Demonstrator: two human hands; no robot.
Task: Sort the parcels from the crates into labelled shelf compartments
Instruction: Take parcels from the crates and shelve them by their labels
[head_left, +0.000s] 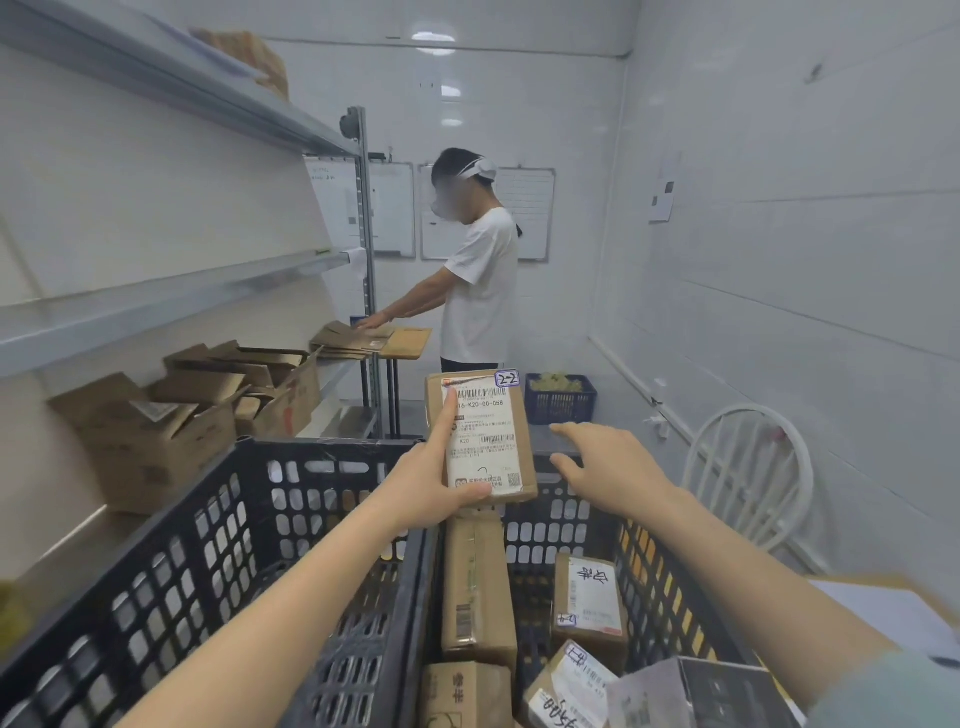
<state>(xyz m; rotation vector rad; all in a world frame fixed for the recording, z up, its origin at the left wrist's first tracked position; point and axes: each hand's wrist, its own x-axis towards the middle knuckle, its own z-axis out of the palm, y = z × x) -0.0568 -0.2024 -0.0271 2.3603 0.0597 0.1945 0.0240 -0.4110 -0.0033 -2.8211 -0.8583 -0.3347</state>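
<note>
My left hand (434, 480) grips a small brown parcel (485, 441) upright above the crates; its white shipping label faces me and a sticker at its top right reads 2-2. My right hand (605, 465) hovers just right of the parcel, fingers spread, holding nothing. Below them stand two black plastic crates: the left crate (218, 519) shows no parcels, the right crate (654, 566) holds several brown parcels (475, 587) with labels. Metal shelves (171, 296) run along the left wall.
Open cardboard boxes (156, 431) sit on the lower shelf at left. Another person (480, 275) in a white shirt stands at a small table with flattened cardboard. A blue basket (561, 397) is on the floor behind; a white chair (748, 473) stands at right.
</note>
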